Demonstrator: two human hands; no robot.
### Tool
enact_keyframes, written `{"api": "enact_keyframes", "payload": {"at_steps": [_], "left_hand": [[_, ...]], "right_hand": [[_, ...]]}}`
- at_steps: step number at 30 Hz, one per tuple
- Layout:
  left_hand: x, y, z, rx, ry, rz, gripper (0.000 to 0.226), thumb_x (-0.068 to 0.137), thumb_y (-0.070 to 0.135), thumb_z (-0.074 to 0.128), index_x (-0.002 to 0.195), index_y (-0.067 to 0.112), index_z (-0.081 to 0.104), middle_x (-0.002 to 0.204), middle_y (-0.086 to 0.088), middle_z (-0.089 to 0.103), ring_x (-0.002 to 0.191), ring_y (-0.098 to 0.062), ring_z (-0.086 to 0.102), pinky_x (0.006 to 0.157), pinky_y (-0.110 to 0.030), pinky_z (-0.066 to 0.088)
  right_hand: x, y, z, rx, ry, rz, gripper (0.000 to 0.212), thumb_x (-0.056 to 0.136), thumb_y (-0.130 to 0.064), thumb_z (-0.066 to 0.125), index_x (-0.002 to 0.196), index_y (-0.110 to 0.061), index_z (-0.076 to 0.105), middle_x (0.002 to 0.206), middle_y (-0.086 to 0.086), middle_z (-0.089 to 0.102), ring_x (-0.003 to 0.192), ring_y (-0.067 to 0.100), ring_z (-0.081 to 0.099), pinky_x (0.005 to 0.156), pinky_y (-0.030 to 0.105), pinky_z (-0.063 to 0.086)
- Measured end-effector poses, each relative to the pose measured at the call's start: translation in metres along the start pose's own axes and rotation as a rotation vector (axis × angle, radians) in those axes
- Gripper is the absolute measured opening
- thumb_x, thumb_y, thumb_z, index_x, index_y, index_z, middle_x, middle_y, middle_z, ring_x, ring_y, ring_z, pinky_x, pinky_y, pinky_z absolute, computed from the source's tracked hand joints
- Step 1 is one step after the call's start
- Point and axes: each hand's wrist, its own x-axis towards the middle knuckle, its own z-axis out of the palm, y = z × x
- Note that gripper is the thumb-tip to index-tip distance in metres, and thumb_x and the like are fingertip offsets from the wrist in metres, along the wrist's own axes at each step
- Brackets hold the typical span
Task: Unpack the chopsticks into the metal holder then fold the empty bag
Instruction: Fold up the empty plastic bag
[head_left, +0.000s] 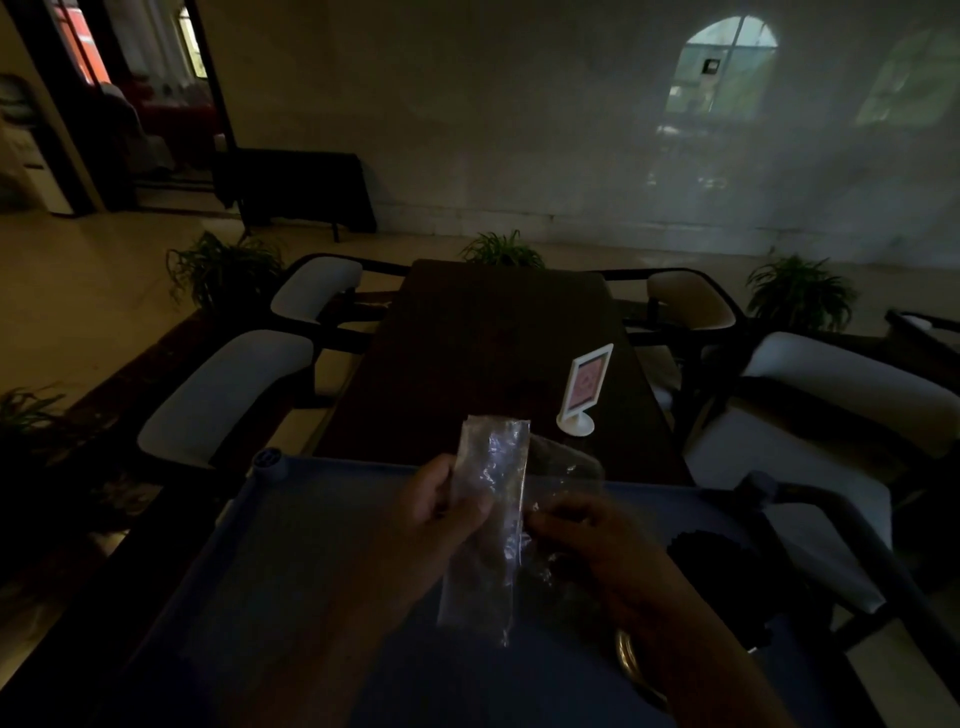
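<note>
- A gold bangle (631, 660) sits on the wrist of the right hand (597, 540), nearest the camera.
- Below both hands lies a blue tray (291, 545) with a raised rim and a round corner post at its far left.
- A dark round-edged object (711, 561) rests on the tray's right side; the dim light hides what it is.
- The left hand (441, 514) has its fingers curled round the left edge of the clear plastic bag (493, 509), with the thumb on the front.
- The right hand pinches the bag's right side with bent fingers.
- The bag is held above the tray between the two hands, roughly upright, its top edge reaching over the near end of the table.
- Beyond the tray stands a long dark table (493, 338), with a white sign stand (584, 389) near its right edge.
- White-cushioned chairs (228, 389) flank the table on both sides.
- Potted plants (501, 249) line the floor behind, before a pale wall with an arched window (727, 67).
</note>
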Motion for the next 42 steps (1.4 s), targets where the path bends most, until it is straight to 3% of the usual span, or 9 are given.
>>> {"api": "enact_keyframes", "payload": {"at_steps": [10,14,17,23,28,33,34,38,42], "left_hand": [[-0.001,-0.004,-0.001,0.128,-0.047,-0.03,0.033,0.09,0.018,0.063,0.102,0.049,0.065,0.106,0.012,0.074,0.097,-0.008,0.071,0.075,-0.028,0.058],[-0.002,-0.007,-0.004,0.052,-0.077,-0.075,0.024,0.087,0.024,0.064,0.109,0.033,0.064,0.108,-0.001,0.074,0.097,-0.018,0.072,0.071,-0.032,0.059],[-0.003,-0.008,-0.006,0.051,-0.06,-0.088,0.02,0.084,0.03,0.06,0.102,0.032,0.068,0.1,-0.001,0.075,0.089,-0.02,0.073,0.067,-0.035,0.059],[-0.007,-0.009,-0.006,-0.156,-0.035,-0.095,0.027,0.088,0.021,0.061,0.115,0.019,0.061,0.106,-0.015,0.072,0.1,-0.042,0.067,0.08,-0.056,0.047],[-0.008,-0.003,-0.008,-0.252,0.109,-0.072,0.018,0.085,0.009,0.061,0.103,0.01,0.064,0.106,-0.038,0.058,0.096,-0.041,0.05,0.077,-0.05,0.03],[-0.014,0.006,-0.009,-0.145,0.105,-0.098,0.045,0.091,-0.017,0.042,0.088,0.024,0.06,0.073,0.018,0.07,0.068,0.01,0.064,0.06,-0.005,0.047],[-0.015,0.006,-0.009,-0.141,0.104,-0.099,0.046,0.091,-0.016,0.042,0.086,0.027,0.058,0.068,0.02,0.067,0.065,0.007,0.063,0.057,-0.001,0.045],[-0.014,0.005,-0.009,-0.052,0.183,-0.042,0.035,0.091,-0.007,0.04,0.068,0.008,0.061,0.059,0.001,0.057,0.056,-0.016,0.049,0.043,-0.022,0.04],[-0.018,0.01,-0.009,-0.023,0.132,-0.04,0.028,0.096,0.006,0.041,0.083,-0.006,0.062,0.072,-0.011,0.065,0.064,-0.023,0.061,0.047,-0.027,0.049]], "right_hand": [[-0.008,-0.001,0.004,-0.188,-0.037,-0.14,0.021,0.082,-0.032,0.063,0.09,-0.016,0.075,0.092,0.015,0.073,0.082,0.034,0.069,0.074,0.04,0.054],[-0.007,0.004,0.001,-0.156,0.044,-0.075,0.011,0.088,-0.01,0.063,0.094,-0.012,0.072,0.097,0.011,0.074,0.091,0.026,0.072,0.082,0.047,0.059],[-0.011,0.002,0.001,-0.073,0.075,-0.03,0.022,0.087,-0.009,0.064,0.079,-0.026,0.075,0.089,0.005,0.076,0.082,0.02,0.074,0.066,0.029,0.061],[-0.014,0.004,0.002,0.081,0.135,-0.125,0.011,0.086,-0.002,0.062,0.085,-0.007,0.072,0.087,0.024,0.071,0.078,0.034,0.07,0.068,0.036,0.058],[-0.015,0.007,-0.007,0.189,0.182,-0.201,0.016,0.079,-0.019,0.062,0.088,-0.013,0.075,0.054,0.001,0.057,0.045,0.009,0.051,0.042,0.019,0.041],[-0.015,0.007,-0.005,0.328,0.149,-0.268,0.024,0.079,-0.011,0.055,0.087,-0.013,0.078,0.053,0.0,0.057,0.045,0.007,0.052,0.044,0.017,0.043],[-0.016,0.005,-0.004,0.359,0.131,-0.242,0.023,0.078,-0.011,0.055,0.082,-0.013,0.077,0.055,0.002,0.057,0.047,0.01,0.052,0.044,0.019,0.043],[-0.018,-0.001,-0.004,0.391,0.097,-0.104,0.011,0.074,-0.006,0.055,0.068,-0.005,0.064,0.064,0.012,0.056,0.054,0.02,0.052,0.047,0.029,0.044],[-0.017,-0.002,-0.004,0.348,0.132,-0.096,0.013,0.074,0.001,0.049,0.074,0.005,0.061,0.074,0.019,0.063,0.06,0.023,0.064,0.052,0.026,0.052]]}}
